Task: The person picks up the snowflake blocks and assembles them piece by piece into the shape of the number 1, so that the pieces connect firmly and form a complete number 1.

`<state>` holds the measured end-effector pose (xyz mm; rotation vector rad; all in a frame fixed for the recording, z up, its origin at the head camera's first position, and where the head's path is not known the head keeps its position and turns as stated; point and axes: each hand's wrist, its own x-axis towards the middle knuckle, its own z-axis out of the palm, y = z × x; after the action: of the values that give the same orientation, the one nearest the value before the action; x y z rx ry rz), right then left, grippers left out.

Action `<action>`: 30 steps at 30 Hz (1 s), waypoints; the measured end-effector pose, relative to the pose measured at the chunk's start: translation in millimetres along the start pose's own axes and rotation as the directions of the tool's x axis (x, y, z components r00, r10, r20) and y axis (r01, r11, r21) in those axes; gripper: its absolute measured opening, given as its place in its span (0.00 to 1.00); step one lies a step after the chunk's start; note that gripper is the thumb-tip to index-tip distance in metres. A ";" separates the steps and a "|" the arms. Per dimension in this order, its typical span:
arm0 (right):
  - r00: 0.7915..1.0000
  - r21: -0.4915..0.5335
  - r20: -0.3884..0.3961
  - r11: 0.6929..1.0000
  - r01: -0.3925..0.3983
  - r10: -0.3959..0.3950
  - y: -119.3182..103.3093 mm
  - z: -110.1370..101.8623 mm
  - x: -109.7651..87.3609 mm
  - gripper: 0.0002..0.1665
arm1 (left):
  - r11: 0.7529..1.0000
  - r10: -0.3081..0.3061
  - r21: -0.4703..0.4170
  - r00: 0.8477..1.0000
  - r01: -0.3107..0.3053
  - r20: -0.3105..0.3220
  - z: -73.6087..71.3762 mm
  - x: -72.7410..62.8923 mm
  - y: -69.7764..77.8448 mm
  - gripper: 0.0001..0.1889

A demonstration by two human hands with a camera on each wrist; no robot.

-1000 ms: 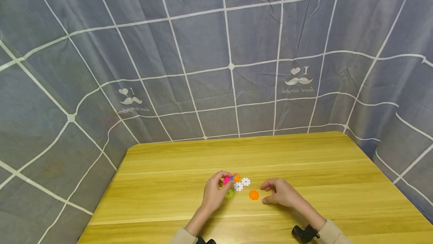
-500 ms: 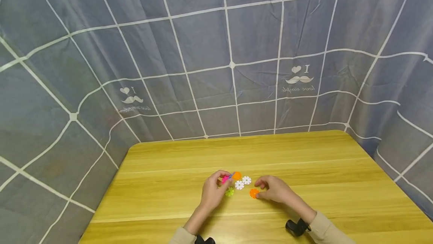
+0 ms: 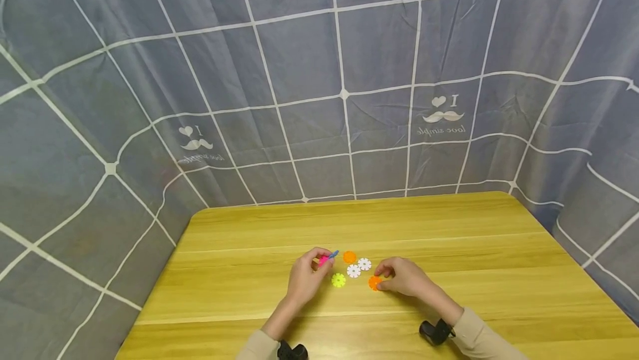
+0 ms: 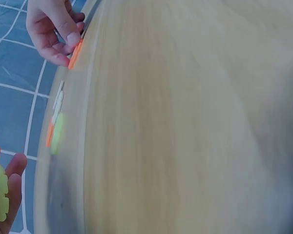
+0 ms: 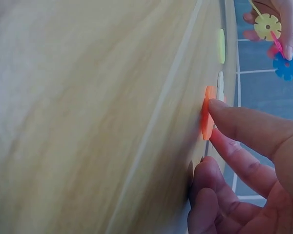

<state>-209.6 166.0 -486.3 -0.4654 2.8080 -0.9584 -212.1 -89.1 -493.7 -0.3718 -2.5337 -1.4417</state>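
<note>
In the head view my left hand (image 3: 302,278) holds a small chain of slotted snowflake discs above the table. In the right wrist view the chain shows a blue disc (image 5: 289,73), a pink disc (image 5: 277,45) seen edge-on and a yellow disc (image 5: 261,30), slotted together. My right hand (image 3: 406,278) pinches an orange snowflake disc (image 3: 373,283) low at the tabletop. Seen from the right wrist, the thumb presses on this disc's face and a finger is at its edge. Left of it, a yellow-green disc (image 3: 338,280) lies flat.
Two white discs, a nearer one (image 3: 350,274) and a farther one (image 3: 365,260), lie between the hands. Another orange disc (image 3: 349,257) lies just behind them. The wooden table (image 3: 239,271) ends at a grey checked curtain (image 3: 299,138).
My right hand has moved left onto the near orange disc and now pinches it. My left hand has drawn to the left with the disc chain, uncovering the yellow-green disc.
</note>
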 end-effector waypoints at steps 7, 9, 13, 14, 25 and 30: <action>1.000 0.033 0.024 0.999 -0.021 0.020 -2.8 -0.4 1.6 0.12 | 1.000 0.001 0.030 1.000 -0.001 0.000 -9.8 -0.4 -4.2 0.06; 0.999 0.056 0.034 0.998 -0.017 0.015 -3.6 -0.8 1.4 0.13 | 0.999 0.005 0.034 1.000 -0.005 -0.003 -11.0 -1.1 -4.8 0.07; 0.999 0.121 0.047 0.993 0.011 -0.017 -4.4 -2.2 -0.2 0.11 | 0.999 0.019 0.032 1.000 -0.019 -0.010 -11.1 -2.3 -5.1 0.07; 0.999 0.137 0.048 0.990 0.019 -0.026 -4.3 -2.4 -0.6 0.10 | 0.999 0.030 0.031 1.000 -0.030 -0.008 -10.8 -2.5 -5.2 0.07; 0.993 0.280 0.106 0.960 0.013 -0.044 -1.7 -3.3 4.9 0.06 | 1.000 0.006 0.007 1.000 -0.006 0.004 -7.5 0.7 -3.4 0.08; 0.997 0.312 0.061 0.950 0.026 -0.048 -5.3 -4.5 11.3 0.07 | 1.000 -0.002 0.008 1.000 0.002 0.021 -5.3 1.5 -2.3 0.09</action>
<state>-220.0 160.8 -479.9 -0.4971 2.5301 -1.3366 -213.9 -94.6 -492.4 -0.3850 -2.5565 -1.4348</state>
